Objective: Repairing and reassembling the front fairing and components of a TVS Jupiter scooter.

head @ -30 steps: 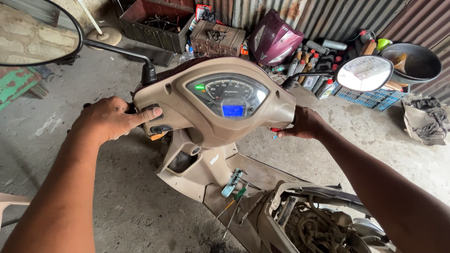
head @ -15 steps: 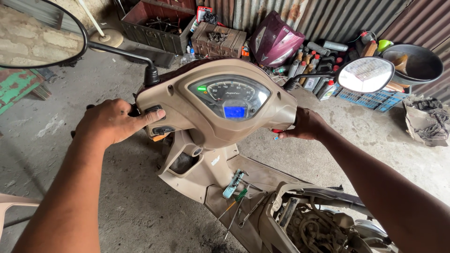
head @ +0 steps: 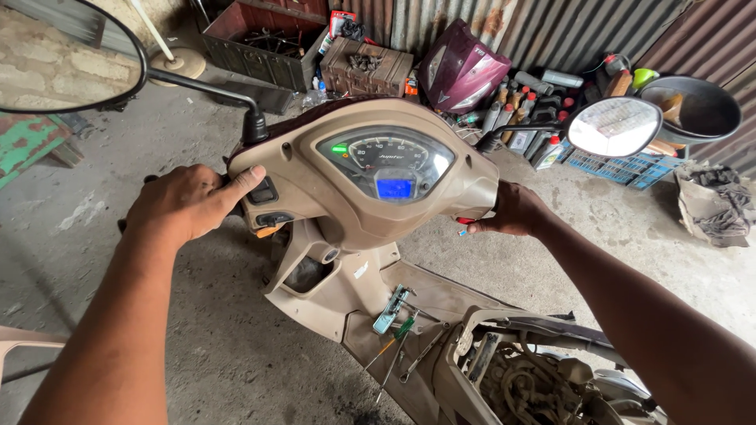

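Beige handlebar (head: 358,197) (both ends) under each hand (head: 185,203)

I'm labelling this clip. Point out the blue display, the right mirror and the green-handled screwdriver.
Blue display (head: 394,188): head view, centre of its lit screen.
Right mirror (head: 614,127): head view, middle of the glass.
Green-handled screwdriver (head: 405,327): head view, on the handle.

Scooter handlebar cover (head: 331,185) at frame centre, lit instrument panel (head: 386,161) facing up; left hand (head: 185,205) wraps the left grip, right hand (head: 512,211) wraps the right grip; screwdrivers (head: 394,346) lie on the footboard (head: 441,295) below centre.
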